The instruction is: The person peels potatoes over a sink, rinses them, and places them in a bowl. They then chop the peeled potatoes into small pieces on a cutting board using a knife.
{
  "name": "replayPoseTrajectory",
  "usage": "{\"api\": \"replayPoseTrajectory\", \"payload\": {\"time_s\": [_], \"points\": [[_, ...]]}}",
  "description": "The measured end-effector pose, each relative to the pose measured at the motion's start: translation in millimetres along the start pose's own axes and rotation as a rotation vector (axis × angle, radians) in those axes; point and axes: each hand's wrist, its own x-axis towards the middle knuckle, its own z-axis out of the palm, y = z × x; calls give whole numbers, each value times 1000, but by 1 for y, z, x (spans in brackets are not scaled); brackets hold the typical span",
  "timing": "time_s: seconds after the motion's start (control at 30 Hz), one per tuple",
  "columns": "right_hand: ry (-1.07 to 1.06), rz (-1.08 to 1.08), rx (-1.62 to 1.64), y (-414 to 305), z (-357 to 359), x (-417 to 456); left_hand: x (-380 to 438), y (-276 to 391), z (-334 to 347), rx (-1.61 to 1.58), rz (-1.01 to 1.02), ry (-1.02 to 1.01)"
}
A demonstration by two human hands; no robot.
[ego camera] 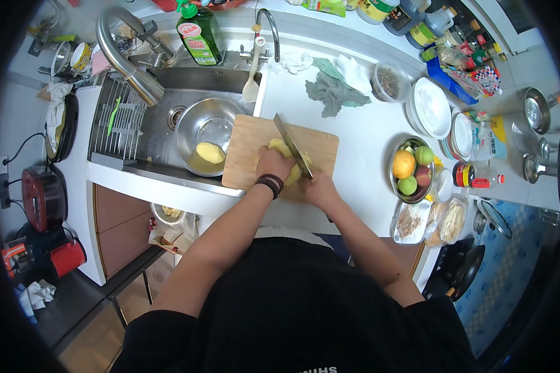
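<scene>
A wooden cutting board point(242, 149) lies partly over the sink's right edge and partly on the white counter. My right hand point(321, 189) grips the handle of a kitchen knife point(289, 140), whose blade stands among yellow pieces of what looks like peeled potato point(280, 145). Just left of the blade, my left hand point(275, 165) presses on the pieces with its fingers bent; its fingertips are partly hidden. In the sink, a metal bowl point(205, 112) holds one whole peeled potato point(210, 152).
The steel faucet point(135, 79) arches over the sink point(154, 126). Grey-green cloths point(333, 91) lie behind the board. To the right stand a fruit bowl point(394, 186), a stack of white dishes point(430, 107) and packed food trays point(411, 221).
</scene>
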Motion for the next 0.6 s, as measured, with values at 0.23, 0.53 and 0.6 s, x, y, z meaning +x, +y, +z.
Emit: {"api": "replayPoseTrajectory", "payload": {"time_s": [0.23,0.53,0.6], "points": [[21,-59,36,10,1,0,-6,2,-3,-7,0,-25],[-59,-3,-16,-19,-24,-12,-2,-8,2,-9,22,-11],[-34,-25,-9,-12,-18,-8,-3,-1,-3,13,14,-34]]}}
